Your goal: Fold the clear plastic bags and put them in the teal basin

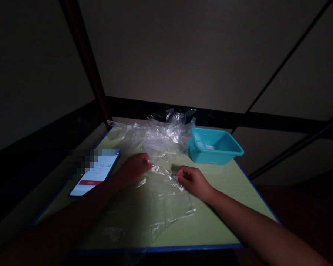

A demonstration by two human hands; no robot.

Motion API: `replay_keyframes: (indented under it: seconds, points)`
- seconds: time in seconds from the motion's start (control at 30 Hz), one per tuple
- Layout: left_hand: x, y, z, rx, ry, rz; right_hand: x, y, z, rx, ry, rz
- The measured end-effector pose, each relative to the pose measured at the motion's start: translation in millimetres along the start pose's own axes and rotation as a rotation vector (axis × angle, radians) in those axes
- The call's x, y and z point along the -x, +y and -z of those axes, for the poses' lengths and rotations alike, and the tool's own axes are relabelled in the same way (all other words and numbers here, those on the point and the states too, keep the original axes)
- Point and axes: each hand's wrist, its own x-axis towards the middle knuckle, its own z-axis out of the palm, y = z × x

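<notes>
At the middle of the frame, the left hand (137, 164) has its thumb and fingers closed, with the upper edge of a clear plastic sheet (161, 199) pinched at their tips. A little to the right and lower, the right hand (192, 181) also has its fingertips brought together on this edge. Between the two hands there is a small gap, which the plastic crosses. The sheet lies spread over the lower middle of the frame and comes down to the blue near edge of the green table (219, 225); whether it hangs over there is too dark to tell.

In the upper middle, a crumpled heap of clear plastic (166, 136) takes up the far edge, so beyond the hands the room is narrow. Right of the heap, a turquoise basin (213, 159) stands upright at the far right corner, its rim reaching past the table edge in the picture. At the left, a lit phone (96, 171) lies near the left edge, just beside the left forearm, which leaves little space on this side. The widest bare surface is at lower right, between the sheet and the right forearm.
</notes>
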Motion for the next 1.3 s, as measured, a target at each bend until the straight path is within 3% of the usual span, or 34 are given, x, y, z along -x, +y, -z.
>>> replay_keyframes:
  seconds: [0.13, 0.2, 0.27, 0.37, 0.5, 0.6, 0.7, 0.77, 0.93, 1.17, 1.3]
  points:
    - [-1.7, -3.2, 1.9, -0.081, 0.154, 0.003, -0.4, 5.1, 4.7, 0.168, 0.005, -0.006]
    - [-0.8, -3.5, 2.5, -0.160, 0.278, -0.064, -0.7, 5.5, 7.4, 0.248, 0.011, -0.028]
    - [1.8, -2.1, 2.0, -0.250, 0.329, -0.157, -1.3, 2.8, 10.5, 0.375, 0.036, -0.044]
    - [8.4, 0.8, -3.8, -0.324, 0.168, -0.279, -1.5, -5.9, 15.4, 0.601, 0.122, 0.015]
    - [17.5, -2.2, -20.1, -0.385, -0.213, -0.443, 2.8, -15.6, 17.0, 0.743, 0.123, 0.173]
    - [21.2, -8.2, -28.5, -0.453, -0.435, -0.458, 8.9, -16.6, 13.4, 0.744, -0.108, 0.231]
    - [21.5, -12.6, -29.5, -0.498, -0.475, -0.431, 13.5, -14.9, 10.3, 0.737, -0.376, 0.197]
    - [20.8, -14.2, -28.1, -0.529, -0.452, -0.425, 14.7, -14.2, 10.2, 0.733, -0.453, 0.164]
    - [17.6, -18.3, -24.0, -0.621, -0.317, -0.348, 15.2, -15.4, 13.7, 0.728, -0.483, 0.145]
    - [1.8, -24.3, -15.2, -0.582, 0.047, -0.316, 20.8, -22.6, 11.4, 0.730, -0.533, 0.158]
    - [-4.9, -26.4, -10.9, -0.512, 0.088, -0.304, 22.8, -24.5, 8.1, 0.725, -0.539, 0.227]
